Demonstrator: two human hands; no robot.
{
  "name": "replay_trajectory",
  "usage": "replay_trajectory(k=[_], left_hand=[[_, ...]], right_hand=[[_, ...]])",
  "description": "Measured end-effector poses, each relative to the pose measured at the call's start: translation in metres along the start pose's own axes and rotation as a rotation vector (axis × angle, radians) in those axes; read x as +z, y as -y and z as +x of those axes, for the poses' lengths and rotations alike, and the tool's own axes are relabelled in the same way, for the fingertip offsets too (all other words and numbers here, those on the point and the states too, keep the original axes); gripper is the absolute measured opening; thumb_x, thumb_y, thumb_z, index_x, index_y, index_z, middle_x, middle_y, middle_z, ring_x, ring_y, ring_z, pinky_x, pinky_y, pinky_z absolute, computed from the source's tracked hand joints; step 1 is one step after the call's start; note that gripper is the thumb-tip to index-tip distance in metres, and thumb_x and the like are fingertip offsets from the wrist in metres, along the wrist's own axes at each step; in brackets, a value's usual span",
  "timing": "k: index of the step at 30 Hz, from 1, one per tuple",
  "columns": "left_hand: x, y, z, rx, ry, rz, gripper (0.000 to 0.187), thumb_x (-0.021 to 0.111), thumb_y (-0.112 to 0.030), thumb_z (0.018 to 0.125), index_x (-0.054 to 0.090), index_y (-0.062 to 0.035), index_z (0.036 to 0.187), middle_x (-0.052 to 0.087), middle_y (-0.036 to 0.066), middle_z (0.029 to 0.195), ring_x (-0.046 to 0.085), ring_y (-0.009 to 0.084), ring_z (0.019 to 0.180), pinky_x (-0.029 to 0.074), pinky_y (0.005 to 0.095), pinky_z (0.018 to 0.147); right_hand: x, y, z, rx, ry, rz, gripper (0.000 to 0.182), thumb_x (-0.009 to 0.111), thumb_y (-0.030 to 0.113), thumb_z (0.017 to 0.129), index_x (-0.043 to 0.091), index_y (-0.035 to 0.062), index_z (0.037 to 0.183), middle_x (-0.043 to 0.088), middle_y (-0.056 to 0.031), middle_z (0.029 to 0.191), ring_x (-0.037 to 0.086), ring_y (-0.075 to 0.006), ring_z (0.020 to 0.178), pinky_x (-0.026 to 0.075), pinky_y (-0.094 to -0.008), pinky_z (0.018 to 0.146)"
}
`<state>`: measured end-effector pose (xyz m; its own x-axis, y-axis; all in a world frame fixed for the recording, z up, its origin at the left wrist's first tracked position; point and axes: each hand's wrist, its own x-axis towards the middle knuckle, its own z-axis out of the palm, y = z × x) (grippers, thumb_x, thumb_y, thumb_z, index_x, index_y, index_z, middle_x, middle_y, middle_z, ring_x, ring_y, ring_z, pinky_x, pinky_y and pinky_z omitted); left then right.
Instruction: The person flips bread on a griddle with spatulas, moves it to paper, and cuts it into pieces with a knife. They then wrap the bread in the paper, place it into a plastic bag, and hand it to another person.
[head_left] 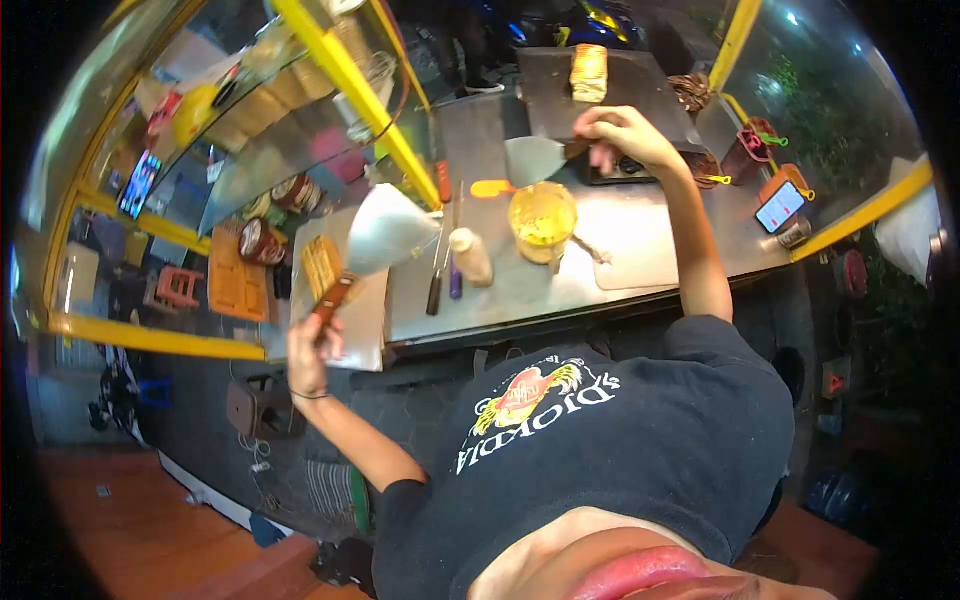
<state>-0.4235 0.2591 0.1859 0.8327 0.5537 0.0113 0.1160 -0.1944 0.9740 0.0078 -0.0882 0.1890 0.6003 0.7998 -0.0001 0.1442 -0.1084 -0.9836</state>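
My left hand (315,352) is closed around the brown handle of a wide metal scraper (392,232), its blade tilted up over the counter. Beneath it, toasted bread (320,264) lies on a pale board (368,318). My right hand (632,138) grips the dark handle of a second scraper (535,160), held near the front edge of the griddle (640,95). A stack of toasted bread (589,73) sits at the back of the griddle. Nearer me stands a tub of yellow spread (543,218), with an orange-handled utensil (492,188) beside it.
A squeeze bottle (470,257) and a long dark-handled knife (437,275) are left of the tub. A white board (630,243) lies to its right. Jars (260,242) and a wooden tray (237,272) are at left. A phone (780,207) leans at right. Yellow posts (365,100) frame the stall.
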Motion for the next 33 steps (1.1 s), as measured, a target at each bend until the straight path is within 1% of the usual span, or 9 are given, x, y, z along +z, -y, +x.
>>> replay_trajectory(k=[3,6,9,12,17,21,24,30,33], left_hand=[[0.099,-0.005,0.038,-0.041,0.19,-0.322,0.052,0.055,-0.043,0.093,0.06,0.0053,0.113,0.062,0.007,0.078,0.051,0.0093,0.048,0.045,0.0222,0.046],[0.19,-0.047,0.096,0.066,0.278,-0.147,0.047,0.044,-0.043,0.098,0.062,-0.0005,0.091,0.056,0.001,0.059,0.049,0.0055,0.05,0.028,0.0192,0.046],[0.261,-0.05,0.184,0.108,0.326,-0.074,0.045,0.044,-0.041,0.101,0.062,-0.0015,0.095,0.058,0.002,0.063,0.039,0.0034,0.047,0.032,0.0203,0.045],[0.331,-0.035,0.259,0.062,0.222,-0.003,0.043,0.051,-0.042,0.098,0.062,0.0003,0.099,0.066,0.005,0.072,0.046,0.0049,0.048,0.046,0.0228,0.049],[0.415,0.007,0.34,0.108,0.081,0.18,0.042,0.05,-0.039,0.097,0.062,0.0014,0.092,0.07,0.009,0.069,0.056,0.0129,0.046,0.046,0.0272,0.043],[0.449,0.016,0.347,0.277,0.078,0.451,0.043,0.048,-0.039,0.098,0.063,0.0002,0.091,0.069,0.008,0.069,0.059,0.0156,0.05,0.049,0.0313,0.047],[0.456,0.005,0.333,0.183,0.108,0.421,0.041,0.049,-0.039,0.098,0.062,-0.001,0.091,0.067,0.006,0.067,0.058,0.0138,0.052,0.047,0.0308,0.047],[0.437,0.003,0.333,0.17,0.127,0.316,0.04,0.049,-0.039,0.099,0.063,-0.0026,0.091,0.065,0.002,0.067,0.055,0.0102,0.052,0.046,0.0257,0.046],[0.422,0.008,0.352,0.119,0.168,0.273,0.041,0.049,-0.041,0.099,0.063,-0.0029,0.093,0.064,0.002,0.068,0.05,0.007,0.047,0.045,0.0248,0.044]], right_hand=[[-0.073,-0.045,-0.029,-0.013,-0.345,0.081,0.025,0.058,0.021,0.094,0.062,-0.001,0.104,0.065,-0.0072,0.071,0.061,-0.0118,0.051,0.046,-0.0229,0.042],[-0.122,-0.085,-0.04,0.007,-0.59,0.258,0.021,0.056,0.02,0.095,0.065,0.0022,0.102,0.067,-0.0101,0.07,0.059,-0.0113,0.048,0.048,-0.0228,0.045],[-0.164,-0.127,-0.029,0.018,-0.682,0.283,0.022,0.055,0.019,0.094,0.065,0.0011,0.102,0.067,-0.0121,0.073,0.059,-0.0126,0.047,0.049,-0.0247,0.045],[-0.189,-0.15,-0.01,0.061,-0.664,0.319,0.024,0.054,0.02,0.094,0.063,0.0002,0.103,0.068,-0.013,0.073,0.058,-0.0134,0.047,0.049,-0.0262,0.045],[-0.198,-0.165,0.054,0.072,-0.632,0.368,0.026,0.056,0.023,0.091,0.062,0.0,0.103,0.068,-0.0146,0.071,0.061,-0.0164,0.045,0.049,-0.0283,0.042],[-0.196,-0.159,0.101,0.093,-0.577,0.437,0.025,0.058,0.021,0.087,0.062,0.0006,0.101,0.069,-0.0151,0.071,0.061,-0.0168,0.045,0.051,-0.0287,0.042],[-0.203,-0.153,0.122,0.113,-0.548,0.468,0.023,0.058,0.02,0.087,0.061,-0.0002,0.097,0.068,-0.0145,0.068,0.062,-0.0177,0.045,0.05,-0.0287,0.041],[-0.196,-0.12,0.09,-0.16,-0.554,-0.26,0.023,0.061,0.021,0.084,0.067,-0.0001,0.092,0.069,-0.012,0.068,0.066,-0.0193,0.049,0.054,-0.031,0.051],[-0.186,-0.118,0.068,-0.243,-0.616,-0.498,0.022,0.063,0.021,0.081,0.068,0.0027,0.092,0.07,-0.0142,0.073,0.07,-0.0277,0.065,0.055,-0.0367,0.063]])
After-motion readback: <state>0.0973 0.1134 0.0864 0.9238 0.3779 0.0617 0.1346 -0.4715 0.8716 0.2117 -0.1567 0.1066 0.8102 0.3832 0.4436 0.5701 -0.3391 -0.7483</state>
